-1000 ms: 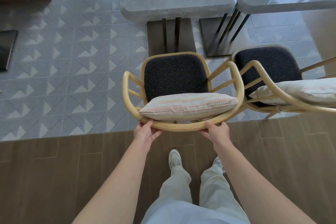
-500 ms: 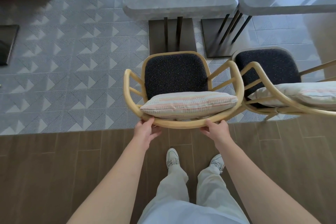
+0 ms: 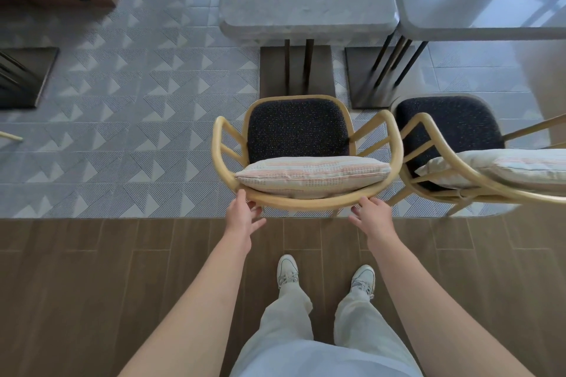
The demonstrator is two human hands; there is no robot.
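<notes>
Grip on back rail of chair (image 3: pixel 297 128) has just been released: L hand (image 3: pixel 243 217) & R hand (image 3: pixel 372 217) seen w/ fingers slack, barely touching. Chair is left at near side of table (image 3: pixel 306 26); placement judged done.

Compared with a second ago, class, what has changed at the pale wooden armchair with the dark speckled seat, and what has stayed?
The left grip and right grip, earlier curled round the curved back rail of the pale wooden armchair, have uncurled: fingers now spread, thumbs barely touching the rail. The armchair, its striped cushion and the grey marble table stayed in place.
</notes>
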